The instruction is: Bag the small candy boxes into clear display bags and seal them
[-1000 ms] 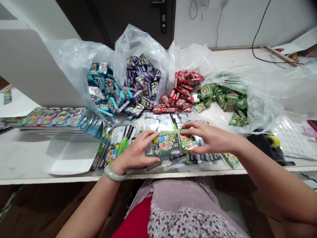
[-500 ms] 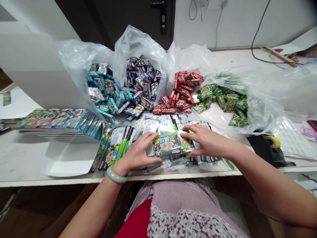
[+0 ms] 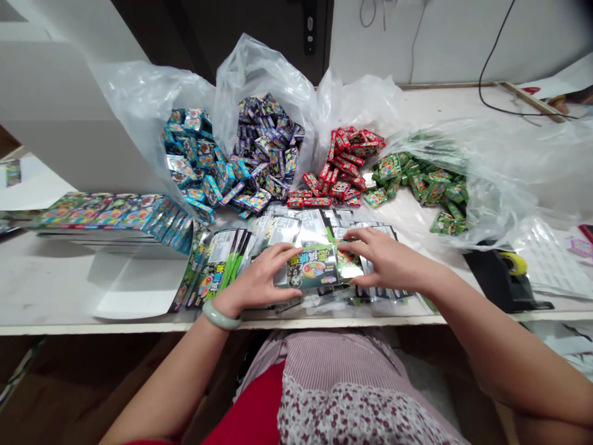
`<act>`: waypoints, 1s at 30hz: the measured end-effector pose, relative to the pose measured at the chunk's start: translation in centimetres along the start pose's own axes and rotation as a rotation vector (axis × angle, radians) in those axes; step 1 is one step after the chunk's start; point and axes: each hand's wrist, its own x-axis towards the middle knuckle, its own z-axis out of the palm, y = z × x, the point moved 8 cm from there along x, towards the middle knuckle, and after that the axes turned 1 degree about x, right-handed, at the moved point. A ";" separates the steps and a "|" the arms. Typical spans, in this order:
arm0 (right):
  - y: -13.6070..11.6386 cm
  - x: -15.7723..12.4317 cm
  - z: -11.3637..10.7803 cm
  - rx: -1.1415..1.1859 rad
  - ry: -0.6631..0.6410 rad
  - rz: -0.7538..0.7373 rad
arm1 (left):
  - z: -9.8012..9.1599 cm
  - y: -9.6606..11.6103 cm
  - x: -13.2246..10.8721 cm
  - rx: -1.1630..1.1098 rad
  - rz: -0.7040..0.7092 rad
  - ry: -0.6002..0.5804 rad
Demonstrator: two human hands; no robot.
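From where I stand, at the left of the counter there is a stack of printed display boxes. Next to it come the dark packets with green edges, which lean closely one upon another.

Then comes the left hand. Its fingers are bent around the left end of a flat packet, with the thumb at the near edge and the other fingers at the far edge, so I judge it a light grasp.

This flat packet is between the two hands, over the loose packets, near the front of the counter; whether it rests on them, I cannot tell. It seems to be printed card inside clear film, so I expect it to be light and rather stiff, but slippery, because its right part shines strongly. A hard squeeze in the middle could bend the card or wrinkle the film; the two ends and the long edges look the safer places to hold.

The right hand grasps the right end in the same manner, its fingers curved over the edges. Farther right stands a black tape dispenser, apart from this hand.
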 end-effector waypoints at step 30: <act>-1.6 -2.0 2.2 0.018 0.117 0.105 | 0.2 2.1 0.4 0.156 0.065 -0.010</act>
